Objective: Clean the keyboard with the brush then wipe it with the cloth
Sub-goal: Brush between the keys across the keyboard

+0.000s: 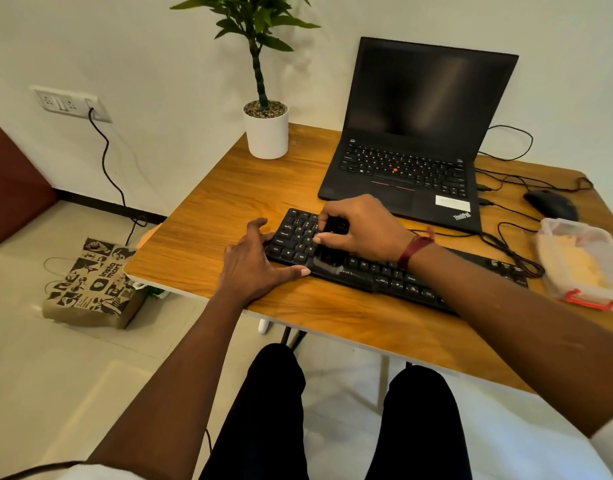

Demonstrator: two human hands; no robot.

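Fig.: brushing step in hand, head view. Keyboard lies diagonally on wooden table, just in front of open laptop. R hand grips black brush from above, fingers curled round its body; bristles point down and toward the person, touching keys at the kbd's left part near the space bar; bristles blurred, so likely mid-stroke. L hand holds kbd's left end; thumb laid along the front edge, fingers bent against the left side; it appears to brace the kbd vs sliding.

Pose: both forearms reach fwd over table edge; R wrist, w/ red band, crosses above the kbd's middle; hands near each other but not touching.

Progress (judged): step 1 of 2, wipe not yet begun. Cloth seems to be the yellow fabric inside clear plastic pack at table's right, well apart from both hands; exact item hard to tell.

Next move calls for: sweeping remaining rows toward the right end, L hand keeping the brace; light pressure so keys aren't snagged; then setting brush down, reaching right for cloth; cables beside the mouse lie near that path.
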